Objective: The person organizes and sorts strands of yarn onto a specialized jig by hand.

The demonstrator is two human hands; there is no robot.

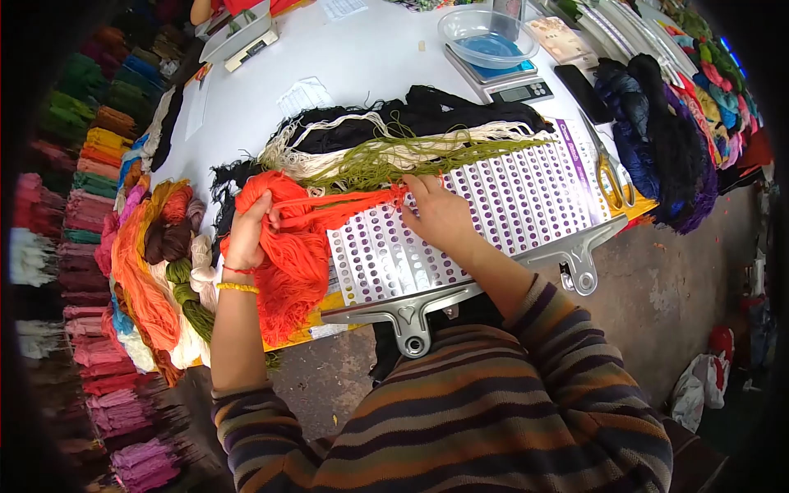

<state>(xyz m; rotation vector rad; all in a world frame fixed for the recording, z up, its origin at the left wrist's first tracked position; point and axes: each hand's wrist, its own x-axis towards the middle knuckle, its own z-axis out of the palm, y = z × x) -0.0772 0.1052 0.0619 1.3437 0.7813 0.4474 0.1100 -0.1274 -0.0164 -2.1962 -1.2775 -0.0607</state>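
Past the metal clips (411, 315), we have the yarn (292, 283), vivid orange-red, bunched and frayed at the card's (514, 197) left side and drawn into thin strands over it. Our left hand (248, 234) curls its fingers round the bunch; our right hand's (440, 215) fingers, slightly spread, touch the strands' end, any pinch unclear. Beyond lie green, cream and black skeins (485, 149).
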